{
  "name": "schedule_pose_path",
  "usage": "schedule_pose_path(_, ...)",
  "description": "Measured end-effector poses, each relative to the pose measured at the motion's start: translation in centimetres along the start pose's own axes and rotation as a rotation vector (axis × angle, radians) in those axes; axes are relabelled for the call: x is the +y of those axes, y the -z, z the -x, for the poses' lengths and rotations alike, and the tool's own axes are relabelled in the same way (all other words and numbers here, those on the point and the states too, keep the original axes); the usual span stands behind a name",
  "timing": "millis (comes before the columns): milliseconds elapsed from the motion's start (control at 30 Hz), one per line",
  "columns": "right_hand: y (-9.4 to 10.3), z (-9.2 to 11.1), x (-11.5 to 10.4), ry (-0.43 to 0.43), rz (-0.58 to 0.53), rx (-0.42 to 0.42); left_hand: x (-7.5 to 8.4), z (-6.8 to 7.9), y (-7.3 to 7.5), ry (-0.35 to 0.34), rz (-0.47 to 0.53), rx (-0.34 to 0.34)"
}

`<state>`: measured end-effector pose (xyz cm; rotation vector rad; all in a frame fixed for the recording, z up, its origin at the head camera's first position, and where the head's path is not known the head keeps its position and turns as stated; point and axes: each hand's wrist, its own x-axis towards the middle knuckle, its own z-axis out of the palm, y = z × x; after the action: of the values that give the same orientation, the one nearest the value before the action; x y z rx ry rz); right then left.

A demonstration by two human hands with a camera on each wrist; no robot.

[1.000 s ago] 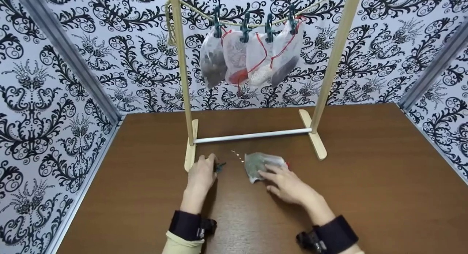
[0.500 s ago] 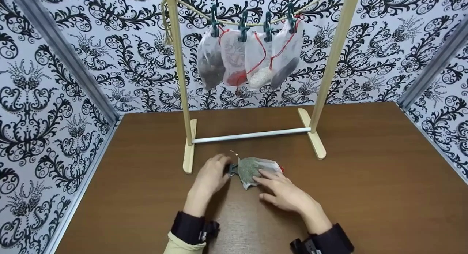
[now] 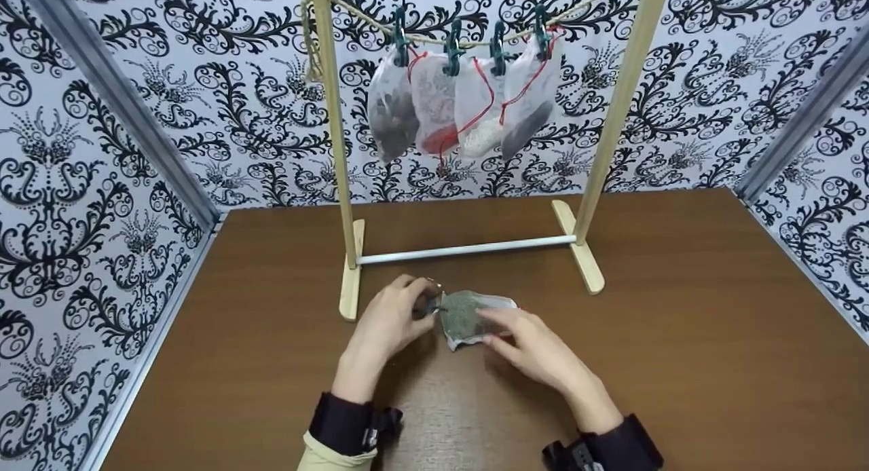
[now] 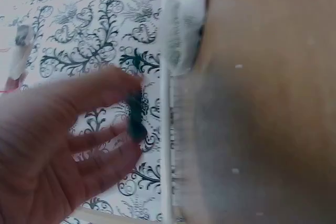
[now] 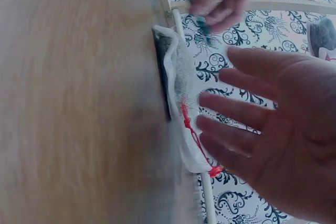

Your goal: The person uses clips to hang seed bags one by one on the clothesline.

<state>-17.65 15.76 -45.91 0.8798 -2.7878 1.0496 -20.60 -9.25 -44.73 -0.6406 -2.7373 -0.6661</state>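
A white mesh drawstring bag (image 3: 461, 317) with green filling lies on the table, its red cord (image 5: 190, 124) at the right end. Just left of it, my left hand (image 3: 392, 317) pinches a dark green clothespin (image 4: 135, 116) between thumb and fingertips. Whether the clothespin touches the bag is unclear. Over the bag's right part reaches my right hand (image 3: 540, 345), its fingers extended and gripping nothing. The right wrist view shows that palm (image 5: 310, 129) beside the bag.
Behind the hands stands a wooden rack (image 3: 337, 152) with a white crossbar (image 3: 468, 249). From its rope hang several mesh bags (image 3: 434, 111), held by green clothespins (image 3: 455, 47). Patterned panels (image 3: 781, 118) enclose the brown table (image 3: 706, 322).
My left hand has moved right with the clothespin, up to the bag's left end. The bag has shifted slightly left. My right hand stays over the bag, its fingers moving a little.
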Motion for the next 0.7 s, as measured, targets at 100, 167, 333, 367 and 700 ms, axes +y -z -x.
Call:
schedule_pose_path(100, 0.3, -0.2, 0.0, 0.013, -0.055, 0.146, 1.1, -0.3, 0.0, -0.127, 0.103, 0.028)
schedule_pose_path(167, 0.6, -0.3, 0.0, 0.008, -0.089, 0.206, 1.8, -0.5, -0.1, -0.193, 0.158, 0.025)
schedule_pose_path(333, 1.7, -0.2, 0.1, -0.005, -0.162, 0.237, 2.9, -0.7, -0.8, -0.298, 0.218, 0.065)
schedule_pose_path(367, 1.9, -0.1, 0.1, -0.007, -0.176, 0.228, 3.0, -0.8, -0.9, -0.308, 0.226, 0.073)
schedule_pose_path(700, 2.6, 0.3, 1.2, -0.044, -0.252, 0.140, 3.7, -0.9, -1.5, -0.323, 0.247, 0.064)
